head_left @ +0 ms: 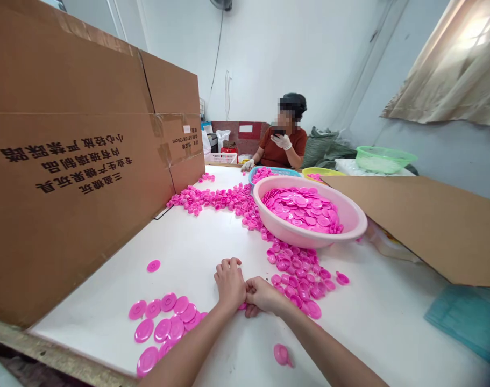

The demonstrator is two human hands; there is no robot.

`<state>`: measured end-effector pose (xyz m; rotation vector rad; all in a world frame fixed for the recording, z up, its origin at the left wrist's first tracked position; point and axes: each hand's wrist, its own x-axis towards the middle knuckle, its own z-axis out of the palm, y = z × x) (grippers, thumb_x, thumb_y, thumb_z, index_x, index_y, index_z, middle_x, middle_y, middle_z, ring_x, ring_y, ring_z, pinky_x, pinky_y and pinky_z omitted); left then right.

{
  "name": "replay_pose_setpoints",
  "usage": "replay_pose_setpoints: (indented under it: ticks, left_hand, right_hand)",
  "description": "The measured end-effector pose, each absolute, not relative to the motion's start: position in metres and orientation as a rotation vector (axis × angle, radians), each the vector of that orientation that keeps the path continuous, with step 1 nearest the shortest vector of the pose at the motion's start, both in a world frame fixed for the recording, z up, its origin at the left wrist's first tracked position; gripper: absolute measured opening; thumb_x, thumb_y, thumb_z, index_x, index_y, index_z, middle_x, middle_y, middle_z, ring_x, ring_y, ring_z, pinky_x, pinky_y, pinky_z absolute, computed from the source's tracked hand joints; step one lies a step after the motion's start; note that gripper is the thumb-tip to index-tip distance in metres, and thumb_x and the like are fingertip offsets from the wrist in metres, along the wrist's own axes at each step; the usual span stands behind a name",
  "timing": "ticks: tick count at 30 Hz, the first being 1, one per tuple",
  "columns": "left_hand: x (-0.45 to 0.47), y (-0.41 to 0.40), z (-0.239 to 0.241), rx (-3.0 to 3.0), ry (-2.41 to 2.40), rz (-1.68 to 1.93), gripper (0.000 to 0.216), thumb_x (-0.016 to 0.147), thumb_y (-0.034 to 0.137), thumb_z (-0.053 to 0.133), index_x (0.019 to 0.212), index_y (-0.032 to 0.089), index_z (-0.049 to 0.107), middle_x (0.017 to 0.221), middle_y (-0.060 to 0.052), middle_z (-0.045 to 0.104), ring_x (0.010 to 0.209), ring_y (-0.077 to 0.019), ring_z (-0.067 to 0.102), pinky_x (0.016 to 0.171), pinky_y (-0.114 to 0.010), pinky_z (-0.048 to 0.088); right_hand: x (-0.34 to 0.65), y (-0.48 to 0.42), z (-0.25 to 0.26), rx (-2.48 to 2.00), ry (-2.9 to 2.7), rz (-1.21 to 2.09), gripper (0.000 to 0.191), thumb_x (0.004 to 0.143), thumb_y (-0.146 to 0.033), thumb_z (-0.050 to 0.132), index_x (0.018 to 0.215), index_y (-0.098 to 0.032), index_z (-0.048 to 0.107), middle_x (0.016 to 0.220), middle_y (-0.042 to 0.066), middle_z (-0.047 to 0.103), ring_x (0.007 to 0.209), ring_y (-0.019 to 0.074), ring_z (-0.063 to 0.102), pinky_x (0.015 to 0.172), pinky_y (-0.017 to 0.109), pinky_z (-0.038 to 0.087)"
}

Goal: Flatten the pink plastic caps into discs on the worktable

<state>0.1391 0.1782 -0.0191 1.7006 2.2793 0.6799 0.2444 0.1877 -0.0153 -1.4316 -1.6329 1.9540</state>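
My left hand (pixel 229 282) and my right hand (pixel 262 294) meet on the white table (pixel 196 252), fingers curled, pressed together around a small pink plastic piece (pixel 243 306) that barely shows between them. Flat pink lids (pixel 168 322) lie in a loose group to the left of my left forearm. Small pink caps (pixel 299 274) are heaped just right of my right hand. One pink piece (pixel 282 355) lies alone near my right forearm.
A pink basin (pixel 349 215) of pink lids stands behind the caps. A big cardboard box (pixel 67 161) walls the left side, a cardboard sheet (pixel 430 220) the right. A gloved person (pixel 283 145) sits at the far end beside blue (pixel 275 172), yellow (pixel 321 172) and green (pixel 384 158) bowls.
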Motion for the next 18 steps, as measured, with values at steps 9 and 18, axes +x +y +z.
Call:
replay_pose_setpoints:
  ticks: [9,18]
  left_hand:
    - [0.14,0.17,-0.014,1.739,2.216,0.919,0.021,0.083,0.031,0.032,0.088,0.022,0.05,0.092,-0.004,0.054,0.089,-0.0189,0.043,0.076,-0.031,0.028]
    - [0.116,0.148,0.006,1.57,1.976,0.871,0.054,0.083,0.054,0.013,0.06,0.019,0.048,0.06,-0.002,0.056,0.056,-0.0139,0.048,0.053,-0.025,0.027]
  right_hand:
    - [0.239,0.169,-0.034,-1.368,-1.624,1.652,0.005,0.071,-0.012,0.043,0.069,-0.016,0.043,0.04,-0.006,0.051,0.037,0.0102,0.054,0.037,0.018,0.043]
    - [0.242,0.148,0.0,-1.111,-1.535,1.363,0.02,0.072,-0.035,0.054,0.075,-0.015,0.05,0.069,0.001,0.059,0.061,0.0111,0.058,0.059,0.024,0.048]
